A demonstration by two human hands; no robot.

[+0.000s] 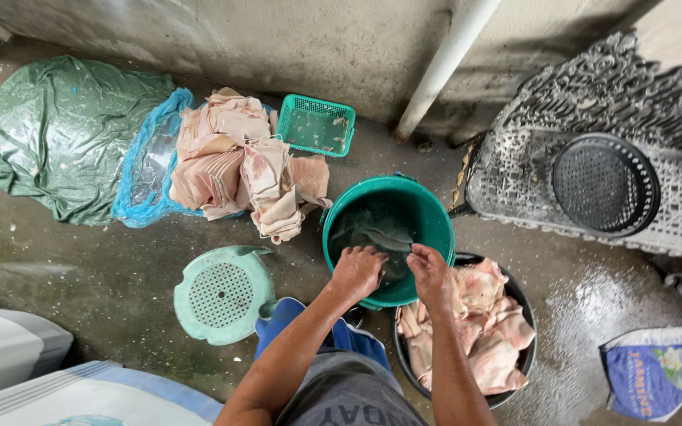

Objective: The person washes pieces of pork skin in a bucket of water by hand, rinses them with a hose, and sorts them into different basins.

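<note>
Green bucket (428,217), both hands (357,272) inside, dark basin (524,359) beside

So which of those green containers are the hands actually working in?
The round green bucket, holding dark water: both the left hand and the right hand grip a wet cloth there. The small green mesh basket sits apart by the wall.

L hand (357,272) curled, R hand (429,272) pinching

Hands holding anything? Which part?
Both the left hand and right hand grip a wet greyish cloth by its near edge, inside the green bucket.
</note>
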